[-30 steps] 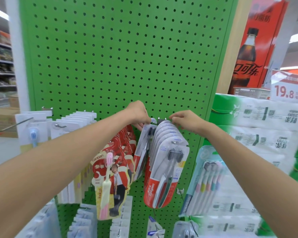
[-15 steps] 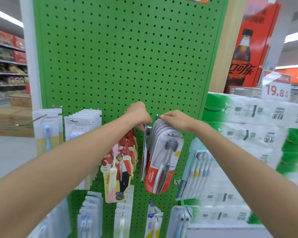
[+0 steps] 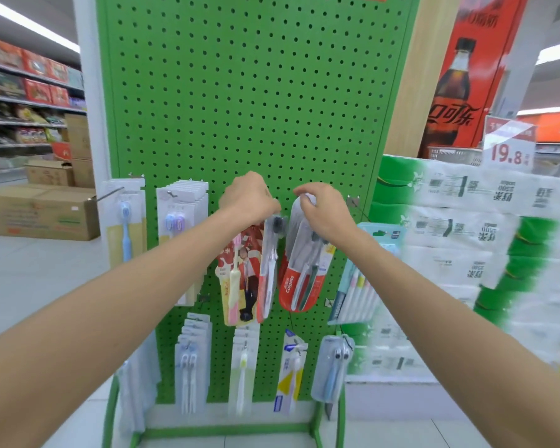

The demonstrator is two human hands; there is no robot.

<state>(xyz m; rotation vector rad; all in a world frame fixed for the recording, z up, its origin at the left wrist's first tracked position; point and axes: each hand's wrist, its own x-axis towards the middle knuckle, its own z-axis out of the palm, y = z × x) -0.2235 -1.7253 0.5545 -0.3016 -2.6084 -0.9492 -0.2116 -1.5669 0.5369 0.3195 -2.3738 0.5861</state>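
Note:
A green pegboard rack (image 3: 246, 92) stands in front of me, hung with toothbrush packs. My left hand (image 3: 249, 197) holds the top of a single red-and-clear toothbrush pack (image 3: 268, 266), which hangs edge-on. My right hand (image 3: 324, 210) grips the tops of a bunch of red Colgate toothbrush packs (image 3: 299, 279) just to the right. The peg under both hands is hidden by my fingers. A red pack with a pink brush (image 3: 236, 276) hangs to the left of them.
More toothbrush packs hang left (image 3: 126, 227), right (image 3: 359, 286) and on a lower row (image 3: 243, 367). Stacked tissue packs (image 3: 466, 253) with a 19.8 price sign (image 3: 508, 147) fill the right. Cardboard boxes (image 3: 42, 211) sit on the floor at left, store shelves behind.
My view has pulled back, so the rack's base shows. The single pack in my left hand has come apart from the Colgate bunch, with a gap between them.

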